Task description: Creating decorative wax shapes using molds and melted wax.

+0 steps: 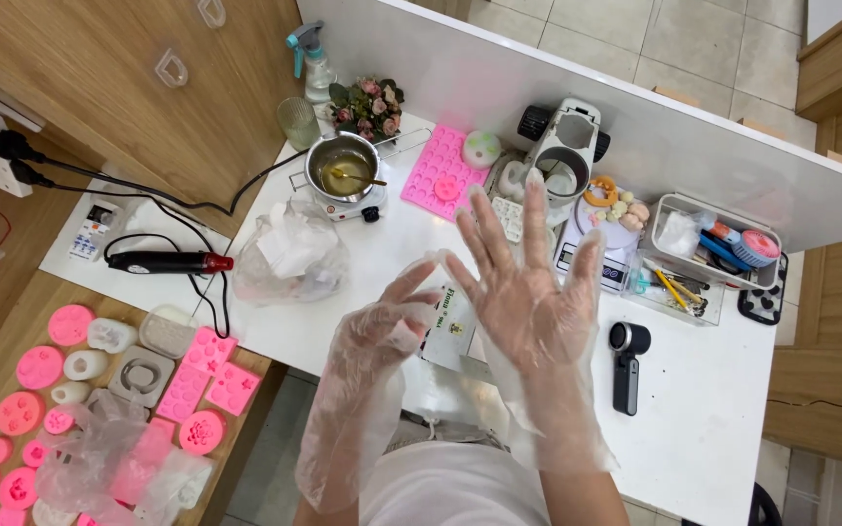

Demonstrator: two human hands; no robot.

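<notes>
I see both hands raised over the middle of the frame, each inside a loose clear plastic glove. My right hand (530, 292) is spread wide, fingers fanned upward. My left hand (382, 326) sits just beside it, its fingertips (419, 281) pinching the edge of the right hand's glove near the thumb.

Directly beneath the hands lies a white card (452, 321) with dark print and a small yellow mark, on the white tabletop (704, 409). The tabletop's near edge runs along the lower right of the frame, and the widest bare stretch lies there, around a black handheld device (626, 365). Its left edge falls off to a lower wooden shelf (246, 365) crowded with pink moulds (209, 365).

At upper centre a metal pot (343, 168) with yellowish liquid stands on a small heater, a crumpled clear bag (289, 251) below it, a pink mould tray (438, 173) to its right. A clear bin (708, 239) of tools sits at right against a white partition (635, 107).
</notes>
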